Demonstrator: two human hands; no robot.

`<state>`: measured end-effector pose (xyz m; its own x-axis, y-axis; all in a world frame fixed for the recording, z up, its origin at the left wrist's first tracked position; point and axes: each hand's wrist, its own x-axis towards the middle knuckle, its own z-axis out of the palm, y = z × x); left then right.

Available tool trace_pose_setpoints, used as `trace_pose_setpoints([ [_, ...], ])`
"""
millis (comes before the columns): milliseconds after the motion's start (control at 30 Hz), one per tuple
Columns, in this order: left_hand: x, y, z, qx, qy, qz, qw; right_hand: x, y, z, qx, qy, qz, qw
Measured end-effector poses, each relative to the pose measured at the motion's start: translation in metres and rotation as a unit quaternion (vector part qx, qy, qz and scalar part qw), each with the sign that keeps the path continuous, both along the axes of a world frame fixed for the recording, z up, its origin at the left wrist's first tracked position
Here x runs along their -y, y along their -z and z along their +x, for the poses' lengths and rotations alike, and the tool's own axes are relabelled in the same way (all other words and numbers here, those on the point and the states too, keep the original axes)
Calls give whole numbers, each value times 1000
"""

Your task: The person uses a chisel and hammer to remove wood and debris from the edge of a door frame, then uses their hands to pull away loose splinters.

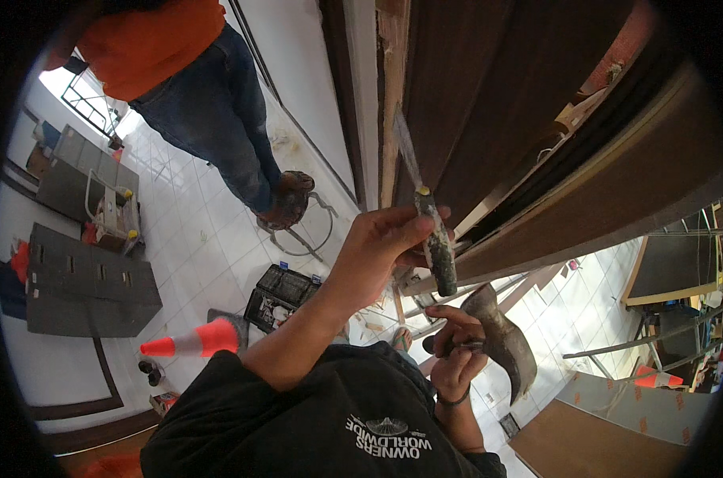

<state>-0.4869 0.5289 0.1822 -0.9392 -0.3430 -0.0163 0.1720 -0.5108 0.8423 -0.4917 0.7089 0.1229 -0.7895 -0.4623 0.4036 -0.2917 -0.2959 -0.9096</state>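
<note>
My left hand (pixel 389 243) grips a chisel (pixel 439 255) by its worn, paint-spattered handle, blade pointing up along the pale edge of a wooden frame (pixel 389 56) beside dark brown panels (pixel 481 95); whether the tip touches the wood I cannot tell. Lower right, my right hand (pixel 457 350) is closed round the handle of a dark, worn hatchet-like tool (pixel 509 350), its index finger partly extended just below the chisel's butt.
At upper left a person in an orange top (pixel 170 48) stands on a stool (pixel 298 235). An open toolbox (pixel 274 299), traffic cone (pixel 202 338) and grey cabinets (pixel 91 287) are on the left. Metal frames (pixel 632 344) and another cone (pixel 656 378) are at right.
</note>
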Motion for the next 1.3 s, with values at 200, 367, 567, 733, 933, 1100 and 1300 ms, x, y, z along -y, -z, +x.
trace_pose_setpoints([
  [200,2,2,-8,31,-11,-24,999,9,8,-4,34,9,-15,999],
  [367,6,5,-12,-15,7,1,1000,12,13,-9,23,17,-33,999],
  [567,7,-1,-16,7,-7,-2,1000,19,11,-9,50,29,-48,997],
  [733,3,-4,-17,10,-15,9,1000,20,13,-12,44,24,-40,998],
  [933,3,-6,-18,-4,-16,20,1000,22,8,-12,61,30,-32,997],
  [1100,13,-3,-26,-20,-29,57,998,23,14,-11,25,101,-68,992],
  [1300,-2,-2,-16,-16,-34,49,998,14,33,-6,43,122,-8,992],
])
